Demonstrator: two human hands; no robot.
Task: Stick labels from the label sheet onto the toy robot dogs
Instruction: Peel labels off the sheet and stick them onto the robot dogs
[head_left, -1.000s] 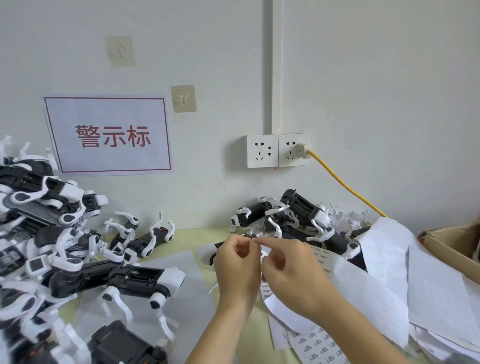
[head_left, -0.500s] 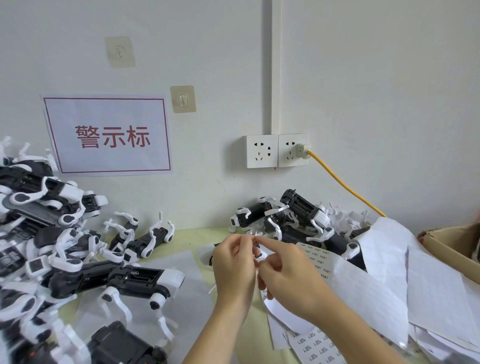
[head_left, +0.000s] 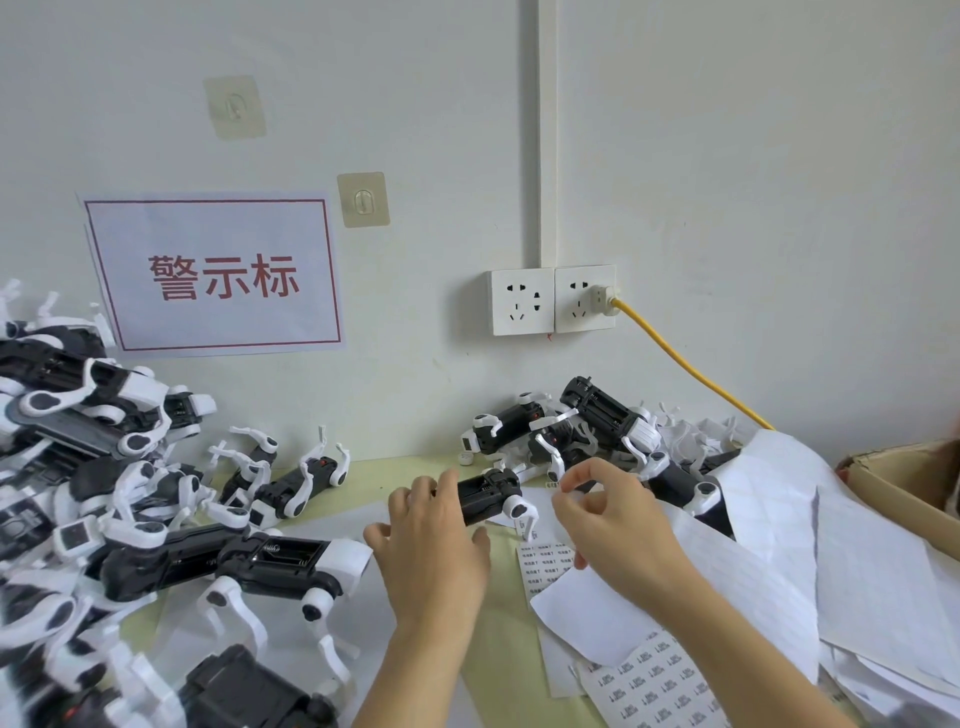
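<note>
A small black-and-white toy robot dog (head_left: 491, 500) lies on its back at the table's middle, and my left hand (head_left: 431, 545) grips its left end with curled fingers. Just right of the dog, my right hand (head_left: 610, 519) pinches a tiny white label (head_left: 565, 487) between thumb and forefinger. Under my right hand lies the label sheet (head_left: 548, 564) with rows of small printed labels. Another printed sheet (head_left: 654, 680) lies nearer to me.
A big heap of toy dogs (head_left: 104, 467) fills the left side, and a smaller heap (head_left: 597, 431) sits against the wall. Loose white backing sheets (head_left: 779, 545) pile up at the right beside a cardboard box (head_left: 893, 483). A yellow cable (head_left: 691, 369) runs from the wall socket.
My hands were together over the sheet and have come apart. The left hand now holds the dog, which has come into view. The right hand has drawn rightward with the label.
</note>
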